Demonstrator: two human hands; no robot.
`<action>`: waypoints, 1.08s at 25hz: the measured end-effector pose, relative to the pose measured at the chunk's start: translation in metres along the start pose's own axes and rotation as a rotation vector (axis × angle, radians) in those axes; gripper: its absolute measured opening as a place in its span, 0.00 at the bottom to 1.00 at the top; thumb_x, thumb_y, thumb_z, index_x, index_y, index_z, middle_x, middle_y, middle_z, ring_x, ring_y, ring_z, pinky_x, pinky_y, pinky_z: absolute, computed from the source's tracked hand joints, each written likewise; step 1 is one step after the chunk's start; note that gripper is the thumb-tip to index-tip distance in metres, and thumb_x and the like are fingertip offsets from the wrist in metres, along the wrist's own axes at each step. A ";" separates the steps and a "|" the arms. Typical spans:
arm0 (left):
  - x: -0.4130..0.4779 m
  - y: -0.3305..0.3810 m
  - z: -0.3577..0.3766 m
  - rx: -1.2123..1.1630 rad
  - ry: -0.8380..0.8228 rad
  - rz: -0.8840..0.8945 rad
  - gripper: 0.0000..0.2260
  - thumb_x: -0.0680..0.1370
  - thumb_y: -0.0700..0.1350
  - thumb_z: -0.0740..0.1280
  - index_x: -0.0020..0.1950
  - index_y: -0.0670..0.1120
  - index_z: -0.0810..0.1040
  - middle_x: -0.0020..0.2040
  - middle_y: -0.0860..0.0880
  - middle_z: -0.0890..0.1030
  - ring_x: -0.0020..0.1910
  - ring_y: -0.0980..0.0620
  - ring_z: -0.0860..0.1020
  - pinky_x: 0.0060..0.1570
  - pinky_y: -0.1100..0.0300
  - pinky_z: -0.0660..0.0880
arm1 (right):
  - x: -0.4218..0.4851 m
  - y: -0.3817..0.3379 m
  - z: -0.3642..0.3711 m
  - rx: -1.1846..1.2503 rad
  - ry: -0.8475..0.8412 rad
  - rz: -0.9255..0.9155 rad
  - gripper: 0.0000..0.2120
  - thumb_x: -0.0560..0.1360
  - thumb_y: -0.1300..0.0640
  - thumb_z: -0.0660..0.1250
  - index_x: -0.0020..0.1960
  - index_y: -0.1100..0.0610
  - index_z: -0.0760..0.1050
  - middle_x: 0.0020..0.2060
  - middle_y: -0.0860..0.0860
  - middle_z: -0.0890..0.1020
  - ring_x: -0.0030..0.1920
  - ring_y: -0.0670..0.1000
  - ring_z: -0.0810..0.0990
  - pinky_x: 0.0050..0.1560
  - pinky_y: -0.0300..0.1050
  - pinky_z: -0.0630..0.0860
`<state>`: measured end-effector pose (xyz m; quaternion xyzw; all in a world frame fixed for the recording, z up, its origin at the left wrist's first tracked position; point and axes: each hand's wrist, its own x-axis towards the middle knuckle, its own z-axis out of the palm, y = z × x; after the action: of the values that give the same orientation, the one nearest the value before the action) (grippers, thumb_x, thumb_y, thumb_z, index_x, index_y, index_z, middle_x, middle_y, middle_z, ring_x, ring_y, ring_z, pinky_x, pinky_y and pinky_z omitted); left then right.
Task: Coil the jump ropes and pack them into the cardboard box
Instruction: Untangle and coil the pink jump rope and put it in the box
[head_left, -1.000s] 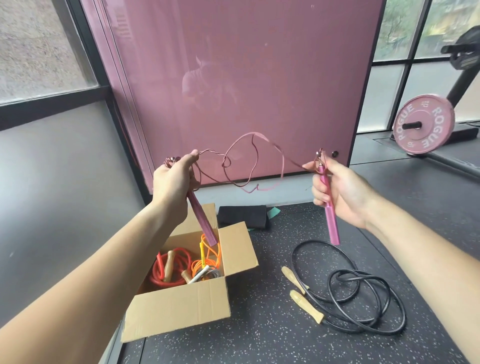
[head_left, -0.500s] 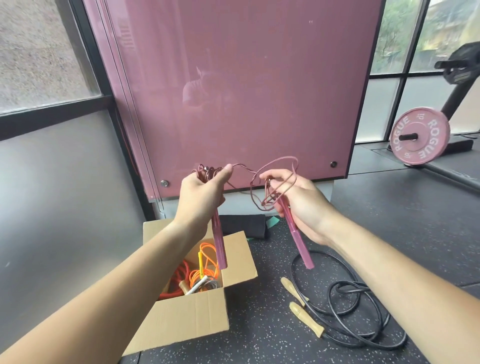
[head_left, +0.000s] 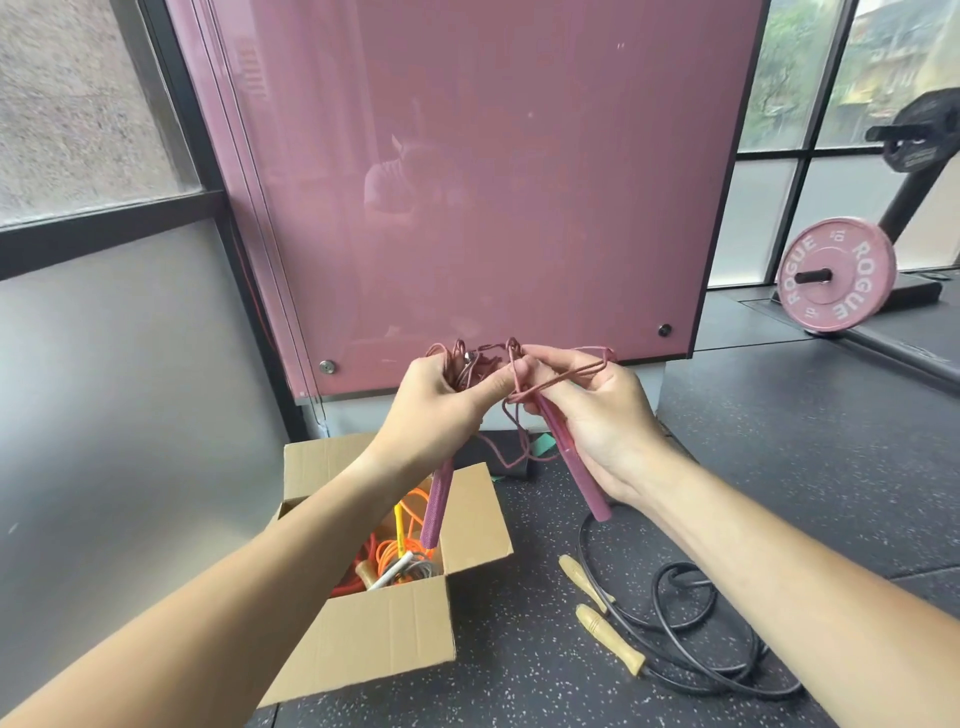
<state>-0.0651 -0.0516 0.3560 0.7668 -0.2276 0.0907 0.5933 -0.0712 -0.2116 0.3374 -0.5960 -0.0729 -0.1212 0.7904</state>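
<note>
I hold a pink jump rope (head_left: 519, 441) in front of me, above the floor. My left hand (head_left: 441, 410) grips one pink handle (head_left: 436, 506) together with a bunch of thin pink coils. My right hand (head_left: 592, 415) grips the other pink handle (head_left: 576, 467) and pinches a loop of the cord. The two hands nearly touch. Below the left hand an open cardboard box (head_left: 384, 634) holds orange and red ropes (head_left: 400, 551). A black rope with wooden handles (head_left: 691, 634) lies loosely coiled on the floor to the right of the box.
A pink glass panel (head_left: 467, 182) stands straight ahead, with a dark folded cloth (head_left: 498, 457) at its foot. A pink weight plate (head_left: 836, 275) and gym equipment are at the far right. Frosted glass walls close the left side. The floor is black speckled rubber.
My hands have come together from wide apart. The long slack span of pink cord between them has been gathered into small loops at the hands.
</note>
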 end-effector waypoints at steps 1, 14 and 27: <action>0.000 -0.001 0.001 -0.035 -0.015 -0.010 0.20 0.79 0.52 0.73 0.32 0.47 0.70 0.28 0.48 0.62 0.28 0.50 0.60 0.31 0.56 0.57 | 0.001 -0.001 0.002 0.042 0.035 -0.006 0.06 0.72 0.61 0.75 0.48 0.56 0.85 0.40 0.53 0.87 0.38 0.48 0.85 0.42 0.39 0.81; 0.007 -0.009 -0.003 -0.060 0.231 -0.106 0.12 0.80 0.48 0.68 0.40 0.46 0.71 0.33 0.47 0.62 0.34 0.50 0.61 0.37 0.54 0.61 | 0.003 -0.050 -0.013 0.371 -0.332 0.349 0.12 0.77 0.48 0.68 0.44 0.55 0.82 0.40 0.51 0.84 0.39 0.50 0.81 0.47 0.45 0.76; 0.009 0.003 0.002 -0.373 0.206 -0.130 0.09 0.78 0.43 0.72 0.36 0.47 0.82 0.37 0.38 0.82 0.37 0.46 0.77 0.39 0.56 0.72 | -0.008 -0.013 -0.002 -1.169 -0.095 -0.635 0.19 0.72 0.45 0.75 0.58 0.52 0.76 0.40 0.42 0.73 0.36 0.43 0.73 0.35 0.39 0.68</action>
<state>-0.0585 -0.0561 0.3617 0.6434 -0.1286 0.0864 0.7497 -0.0821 -0.2157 0.3469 -0.8807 -0.2019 -0.3412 0.2591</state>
